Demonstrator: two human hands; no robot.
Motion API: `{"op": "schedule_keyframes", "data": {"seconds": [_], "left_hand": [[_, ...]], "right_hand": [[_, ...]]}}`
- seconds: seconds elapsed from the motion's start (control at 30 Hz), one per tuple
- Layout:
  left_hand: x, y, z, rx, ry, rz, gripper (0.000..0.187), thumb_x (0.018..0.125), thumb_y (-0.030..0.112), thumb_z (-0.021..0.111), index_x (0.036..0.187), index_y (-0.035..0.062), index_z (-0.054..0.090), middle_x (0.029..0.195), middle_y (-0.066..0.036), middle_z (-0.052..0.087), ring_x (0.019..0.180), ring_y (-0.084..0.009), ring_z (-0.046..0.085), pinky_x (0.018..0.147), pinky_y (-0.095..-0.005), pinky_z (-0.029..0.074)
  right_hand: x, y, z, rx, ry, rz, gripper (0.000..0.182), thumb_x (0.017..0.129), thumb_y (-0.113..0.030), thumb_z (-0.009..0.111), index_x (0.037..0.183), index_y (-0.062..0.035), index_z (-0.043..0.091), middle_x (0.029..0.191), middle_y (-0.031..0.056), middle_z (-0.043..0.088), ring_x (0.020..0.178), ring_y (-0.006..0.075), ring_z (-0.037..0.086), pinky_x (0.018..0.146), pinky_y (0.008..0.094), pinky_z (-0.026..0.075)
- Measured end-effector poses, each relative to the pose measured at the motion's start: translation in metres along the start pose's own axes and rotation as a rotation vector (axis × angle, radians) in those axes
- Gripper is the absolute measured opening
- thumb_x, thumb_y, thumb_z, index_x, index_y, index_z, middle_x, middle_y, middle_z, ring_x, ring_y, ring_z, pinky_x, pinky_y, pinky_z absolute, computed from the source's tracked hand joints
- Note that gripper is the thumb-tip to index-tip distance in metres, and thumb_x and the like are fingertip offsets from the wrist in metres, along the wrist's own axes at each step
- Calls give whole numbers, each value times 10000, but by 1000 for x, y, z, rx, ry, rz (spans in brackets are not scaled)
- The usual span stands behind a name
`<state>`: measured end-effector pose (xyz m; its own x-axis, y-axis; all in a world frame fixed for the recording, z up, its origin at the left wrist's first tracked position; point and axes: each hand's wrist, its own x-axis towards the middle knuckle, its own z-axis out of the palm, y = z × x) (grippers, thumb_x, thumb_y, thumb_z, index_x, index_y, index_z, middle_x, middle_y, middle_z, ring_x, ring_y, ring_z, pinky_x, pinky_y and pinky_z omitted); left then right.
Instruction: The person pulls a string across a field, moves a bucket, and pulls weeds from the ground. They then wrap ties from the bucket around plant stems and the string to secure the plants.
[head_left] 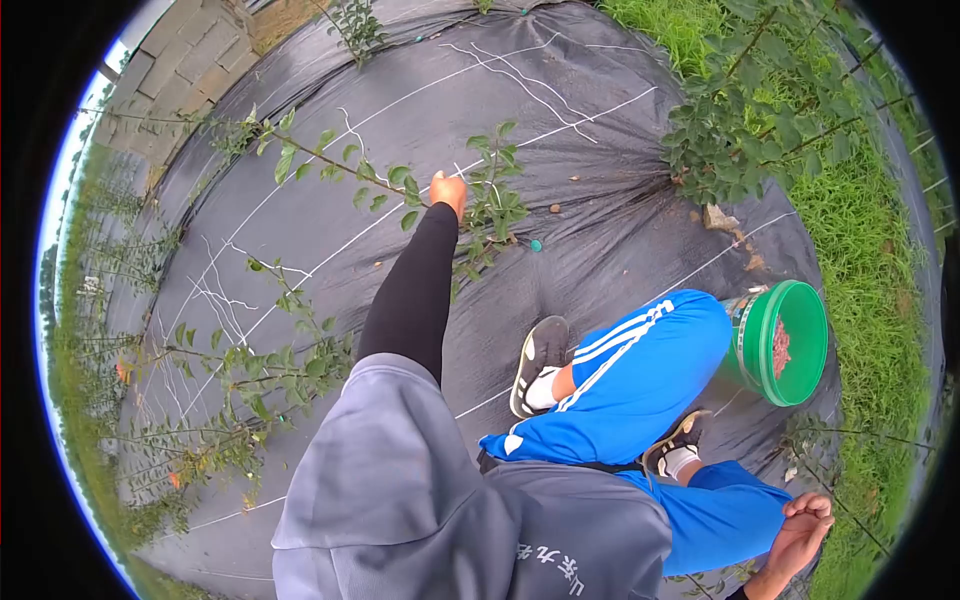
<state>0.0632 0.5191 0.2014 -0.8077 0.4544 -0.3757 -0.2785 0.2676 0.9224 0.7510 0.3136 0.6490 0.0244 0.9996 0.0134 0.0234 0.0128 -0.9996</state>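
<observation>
My left hand, in a black sleeve, reaches out over the ground sheet with its fingers closed. It overlaps a leafy sapling branch that runs off to the left, and a short white string tip stands up just beside it. What the fingers grip I cannot make out. Right of this hand, more leafy shoots of the sapling rise from the sheet. My right hand is by my blue-trousered knee at the lower right, its fingers curled together and their inside hidden.
Black ground sheet lies under my feet, with white lines and loose white strings on it. A green bucket holding pinkish material stands beside my knee. A leafy bush and grass border the right; more saplings grow at left.
</observation>
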Motion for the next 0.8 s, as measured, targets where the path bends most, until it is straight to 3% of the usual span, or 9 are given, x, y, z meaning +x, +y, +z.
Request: {"op": "schedule_keyframes", "data": {"seconds": [0.07, 0.2, 0.33, 0.5, 0.53, 0.57, 0.63, 0.7, 0.8], "left_hand": [[-37, 48, 2, -9, -14, -177, 542, 820, 85, 476, 1334, -30, 347, 1138, -189, 555, 927, -221, 573, 787, -344, 445], [-15, 38, 4, -3, -140, -271, 512, 822, 73, 459, 1321, 1, 370, 1071, -160, 569, 854, -206, 557, 736, -357, 442], [-36, 62, -2, 111, -346, -288, 294, 869, 51, 491, 1154, 118, 517, 1122, -40, 593, 1050, -154, 521, 911, -362, 403], [-55, 75, -5, 136, -432, -85, 283, 828, 1, 528, 1085, 116, 558, 1046, -12, 623, 972, -151, 566, 859, -395, 411], [-65, 74, -5, 103, -409, -11, 234, 834, 1, 526, 1050, 85, 557, 989, -22, 638, 928, -134, 571, 820, -324, 420], [-74, 69, -4, 104, -407, -13, 234, 834, 1, 526, 1050, 85, 557, 989, -22, 638, 928, -134, 571, 820, -324, 420], [-92, 55, -5, 183, -260, 289, 167, 842, 2, 523, 993, 56, 567, 947, -33, 644, 877, -111, 567, 769, -267, 427], [-113, 40, -6, 126, -169, 338, 110, 851, 5, 523, 939, 32, 582, 892, -33, 635, 783, -101, 555, 692, -244, 439], [-150, 33, -7, 73, -37, 362, 100, 818, -13, 542, 904, 19, 582, 820, -63, 626, 768, -147, 572, 716, -273, 446]], "right_hand": [[-5, -1, -4, -14, 62, 38, 391, 970, -413, 349, 908, -40, 450, 794, 67, 430, 689, 150, 418, 661, 281, 367], [-10, 2, -4, -91, 183, 96, 396, 971, -413, 348, 906, -38, 459, 799, 71, 446, 687, 149, 426, 658, 278, 379], [-5, 7, 5, -79, 163, 119, 404, 969, -415, 354, 909, -33, 469, 802, 74, 461, 689, 150, 439, 659, 272, 392], [4, 14, 14, -104, 78, 159, 403, 965, -414, 370, 907, -29, 472, 794, 73, 462, 690, 150, 441, 660, 268, 392], [4, 15, 18, -104, 78, 155, 418, 956, -430, 383, 902, -25, 470, 789, 73, 458, 690, 148, 444, 656, 265, 391], [5, 15, 20, -103, 79, 149, 433, 947, -446, 396, 897, -21, 468, 785, 72, 454, 689, 146, 447, 651, 262, 389], [8, 16, 22, -97, 67, 151, 434, 945, -446, 402, 906, -20, 472, 787, 74, 459, 692, 147, 452, 654, 262, 390], [9, 19, 22, -92, 58, 150, 435, 943, -447, 408, 915, -19, 476, 789, 76, 465, 696, 149, 458, 656, 262, 391], [9, 22, 22, -94, 32, 152, 437, 939, -451, 417, 914, -18, 477, 787, 77, 470, 694, 149, 461, 658, 259, 390]]}}
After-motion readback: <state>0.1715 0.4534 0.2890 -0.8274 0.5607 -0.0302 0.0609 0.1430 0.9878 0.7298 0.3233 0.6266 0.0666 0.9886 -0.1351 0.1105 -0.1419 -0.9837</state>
